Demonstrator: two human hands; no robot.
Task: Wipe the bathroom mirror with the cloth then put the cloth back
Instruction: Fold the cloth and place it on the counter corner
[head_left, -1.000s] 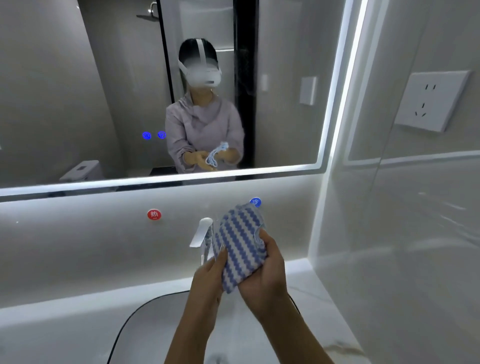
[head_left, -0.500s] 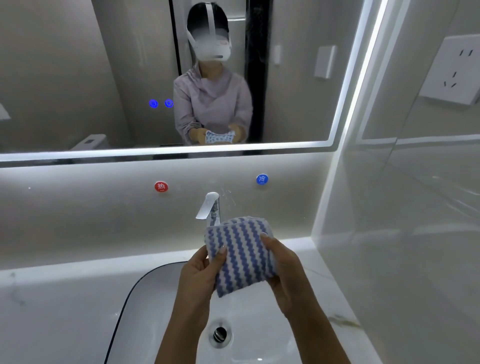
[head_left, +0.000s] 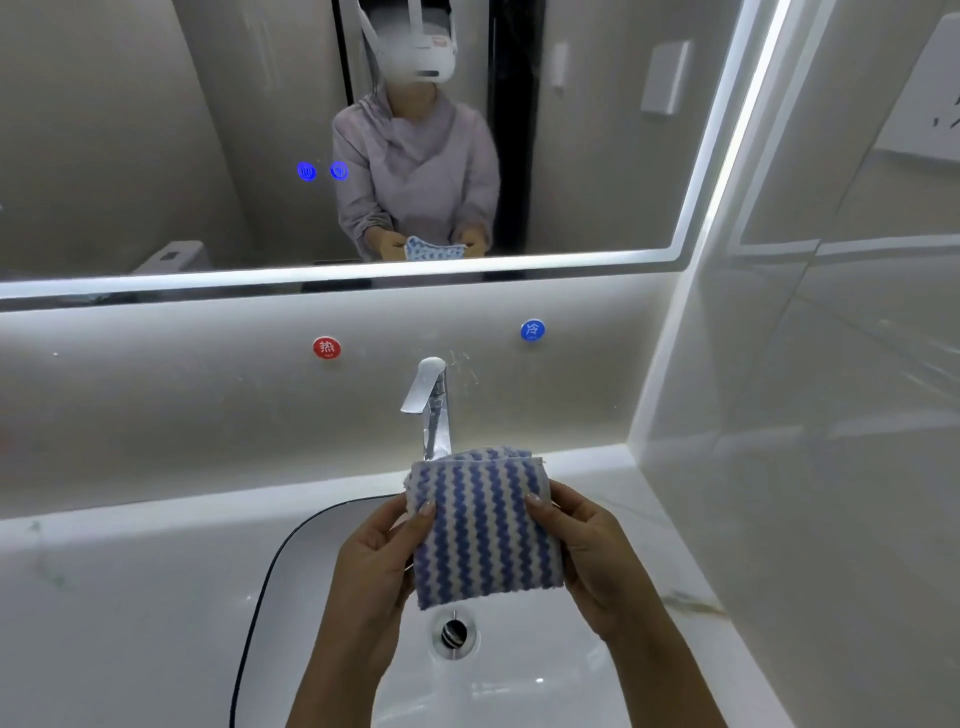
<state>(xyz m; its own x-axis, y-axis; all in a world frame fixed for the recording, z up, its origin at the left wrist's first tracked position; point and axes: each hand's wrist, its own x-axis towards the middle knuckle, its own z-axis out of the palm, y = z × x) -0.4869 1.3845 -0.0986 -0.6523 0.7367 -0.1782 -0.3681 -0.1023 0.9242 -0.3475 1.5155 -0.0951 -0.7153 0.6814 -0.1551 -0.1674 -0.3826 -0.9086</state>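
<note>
A folded cloth (head_left: 485, 525) with blue and white wavy stripes hangs flat above the sink basin, in front of the tap. My left hand (head_left: 376, 558) pinches its left edge, thumb on top. On the right edge my right hand (head_left: 587, 553) grips the same way. The lit-edged bathroom mirror (head_left: 156, 130) fills the upper part of the view and reflects a person holding the cloth.
A chrome tap (head_left: 428, 400) stands just behind the cloth. Below it lies the white sink (head_left: 322, 597) with its drain (head_left: 454, 631). Red (head_left: 327, 347) and blue (head_left: 532, 330) round labels mark the back wall. A glossy side wall (head_left: 805, 415) closes the right, with a socket (head_left: 930, 98).
The view has tilted down toward the sink. Both hands have lowered the cloth and flattened it into a neat folded square held by its two sides.
</note>
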